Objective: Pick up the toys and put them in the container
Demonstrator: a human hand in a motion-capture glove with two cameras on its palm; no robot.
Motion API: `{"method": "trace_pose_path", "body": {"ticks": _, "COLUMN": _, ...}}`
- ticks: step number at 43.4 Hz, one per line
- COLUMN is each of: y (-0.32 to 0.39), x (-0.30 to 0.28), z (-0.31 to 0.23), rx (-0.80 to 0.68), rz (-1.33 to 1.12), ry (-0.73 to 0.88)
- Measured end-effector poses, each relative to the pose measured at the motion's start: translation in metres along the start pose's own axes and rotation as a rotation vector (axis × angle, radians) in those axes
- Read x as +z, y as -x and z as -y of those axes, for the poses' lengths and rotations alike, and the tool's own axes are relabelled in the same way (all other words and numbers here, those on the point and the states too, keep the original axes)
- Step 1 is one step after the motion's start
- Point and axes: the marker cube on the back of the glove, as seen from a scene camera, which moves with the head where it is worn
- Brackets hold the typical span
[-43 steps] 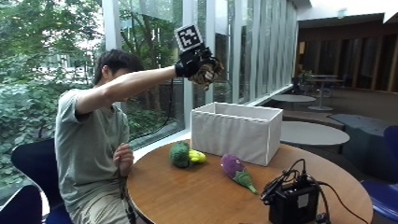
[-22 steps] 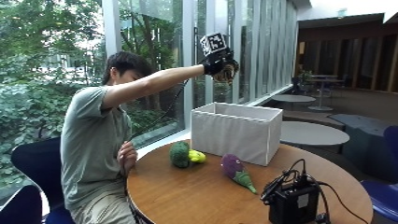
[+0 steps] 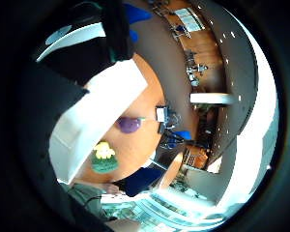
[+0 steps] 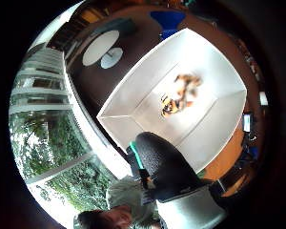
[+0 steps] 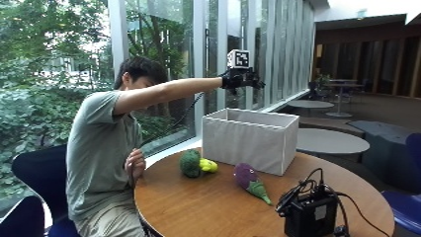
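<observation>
Green toy (image 5: 190, 163), purple toy (image 5: 246, 176), black device (image 5: 309, 216) beside white container (image 5: 250, 140)

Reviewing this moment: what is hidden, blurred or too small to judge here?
- Inside of the white container: in the outside view its walls hide the contents.
- Orange-brown toy on the container floor: thumb side palm view, too blurred to identify.
- Gloved right hand: too small in the outside view to tell whether its fingers are open.
- Yellow toy: partly hidden behind the green toy.
- Black device: cut off by the bottom edge.
</observation>
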Motion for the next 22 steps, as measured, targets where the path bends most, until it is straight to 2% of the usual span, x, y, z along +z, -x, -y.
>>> {"method": "trace_pose_path", "body": {"ticks": 2, "y": -0.015, "x": -0.001, "z": -0.002, "rx": 0.085, "rz": -0.074, "ry": 0.018}}
{"method": "trace_pose_path", "body": {"ticks": 7, "y": -0.049, "x": -0.018, "z": -0.012, "rx": 0.261, "rz": -0.005, "ry": 0.014}}
{"method": "trace_pose_path", "body": {"ticks": 12, "y": -0.102, "x": -0.018, "z": -0.042, "rx": 0.225, "rz": -0.134, "ry": 0.018}}
{"method": "trace_pose_path", "body": {"ticks": 22, "y": -0.215, "x": 0.013, "z": -0.104, "rx": 0.352, "rz": 0.062, "ry": 0.013}}
